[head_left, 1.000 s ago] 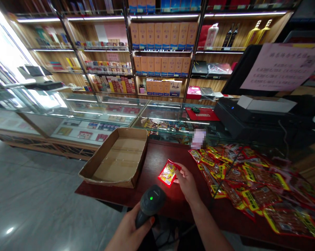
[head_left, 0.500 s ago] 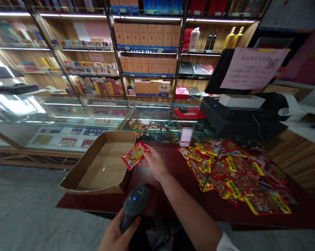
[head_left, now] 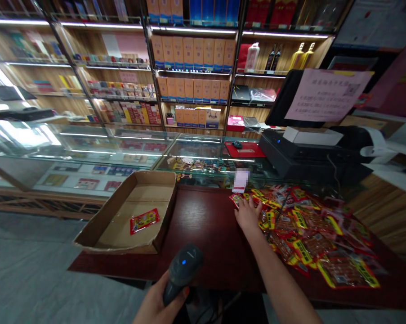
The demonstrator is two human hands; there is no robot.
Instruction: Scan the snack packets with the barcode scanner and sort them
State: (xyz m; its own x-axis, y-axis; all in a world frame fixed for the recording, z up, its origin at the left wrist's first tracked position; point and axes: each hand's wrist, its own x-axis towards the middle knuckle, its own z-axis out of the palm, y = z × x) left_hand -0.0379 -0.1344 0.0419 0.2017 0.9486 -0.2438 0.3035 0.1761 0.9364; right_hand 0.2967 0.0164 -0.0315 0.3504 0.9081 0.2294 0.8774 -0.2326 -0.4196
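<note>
A dark barcode scanner (head_left: 185, 265) with a blue light is gripped by its handle in my left hand (head_left: 160, 299), low in front of the table. My right hand (head_left: 249, 218) is over the left edge of a pile of red and yellow snack packets (head_left: 300, 225), fingers spread, seemingly touching the packets there. Inside the shallow cardboard box (head_left: 122, 247) on the left lies one red snack packet (head_left: 145, 221), flat on its bottom. The fingertips of my right hand are partly lost against the packets.
The dark red table (head_left: 203, 216) carries the box and the pile. Behind it stand a glass display counter (head_left: 196, 146), a red mat (head_left: 246, 150) with a mouse, and a black monitor (head_left: 280, 99) with a paper sign. A small pale card (head_left: 240, 181) stands at the table's back edge.
The red snack packet has left my right hand and now lies in the cardboard box. My right hand has moved right to the pile. My left hand with the scanner has shifted slightly right.
</note>
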